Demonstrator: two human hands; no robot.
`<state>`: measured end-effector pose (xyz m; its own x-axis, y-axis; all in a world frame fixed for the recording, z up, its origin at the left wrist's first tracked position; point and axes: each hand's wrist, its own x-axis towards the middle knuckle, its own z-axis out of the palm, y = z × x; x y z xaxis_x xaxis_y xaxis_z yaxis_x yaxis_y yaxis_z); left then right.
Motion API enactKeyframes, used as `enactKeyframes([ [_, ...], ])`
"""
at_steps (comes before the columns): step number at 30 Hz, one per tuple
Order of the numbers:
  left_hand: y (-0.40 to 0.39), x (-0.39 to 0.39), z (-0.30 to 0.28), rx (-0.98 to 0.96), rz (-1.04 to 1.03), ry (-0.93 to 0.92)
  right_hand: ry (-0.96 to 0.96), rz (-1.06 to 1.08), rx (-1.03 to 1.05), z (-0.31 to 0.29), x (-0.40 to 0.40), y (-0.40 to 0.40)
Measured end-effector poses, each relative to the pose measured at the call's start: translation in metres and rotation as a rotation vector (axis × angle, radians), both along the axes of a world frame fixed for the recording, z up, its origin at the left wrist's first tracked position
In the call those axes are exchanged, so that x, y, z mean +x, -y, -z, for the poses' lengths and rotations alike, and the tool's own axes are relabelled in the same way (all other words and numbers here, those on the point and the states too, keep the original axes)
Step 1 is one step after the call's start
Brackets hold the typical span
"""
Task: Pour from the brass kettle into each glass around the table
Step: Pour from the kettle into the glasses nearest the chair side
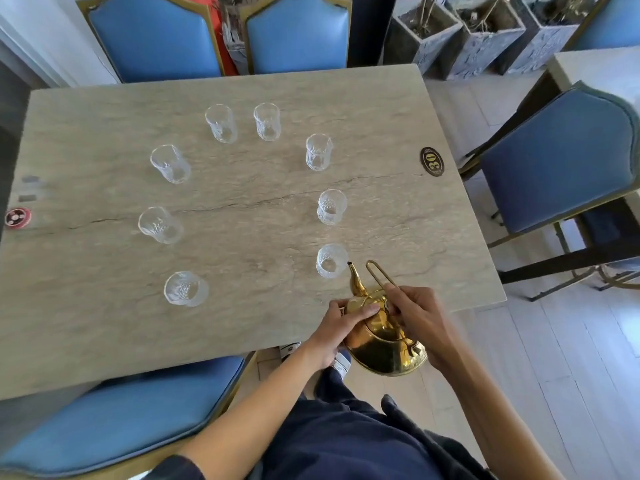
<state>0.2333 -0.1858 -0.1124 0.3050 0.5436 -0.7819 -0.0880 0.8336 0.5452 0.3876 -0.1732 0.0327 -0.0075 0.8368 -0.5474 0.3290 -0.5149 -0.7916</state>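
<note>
The brass kettle (384, 344) is held tilted over the table's near right edge, its spout tip just right of the rim of the nearest clear glass (331, 260). My right hand (420, 320) grips the kettle's wire handle. My left hand (341, 327) presses on the lid and the kettle's side. Several more clear patterned glasses stand in a ring on the stone-look table (86, 306), among them one at the near left (185, 289) and one further up on the right (331, 206). All look empty.
Blue padded chairs stand at the far side (152, 36), the near side (114, 417) and the right (561, 161). An oval number plaque (432, 161) sits near the right edge, a round red sticker (18, 217) at the left edge. Grey planters (485, 39) stand beyond.
</note>
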Motion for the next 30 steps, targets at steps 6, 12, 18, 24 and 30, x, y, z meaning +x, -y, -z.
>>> enactKeyframes([
  [6,-0.001,-0.001,-0.003,-0.008,0.030,-0.003,0.007,0.005,-0.016,0.003,-0.003,-0.004],
  [12,0.001,-0.003,0.007,-0.008,0.015,-0.021,0.028,-0.012,-0.029,0.005,-0.010,-0.011],
  [18,-0.002,-0.007,0.008,-0.035,0.019,-0.007,0.056,0.002,-0.058,0.006,-0.014,-0.015],
  [24,-0.002,-0.008,0.014,-0.038,0.021,-0.014,0.053,0.003,-0.045,0.004,-0.015,-0.015],
  [30,-0.002,-0.007,0.018,-0.025,0.031,0.022,0.055,0.006,-0.041,0.005,-0.014,-0.015],
])
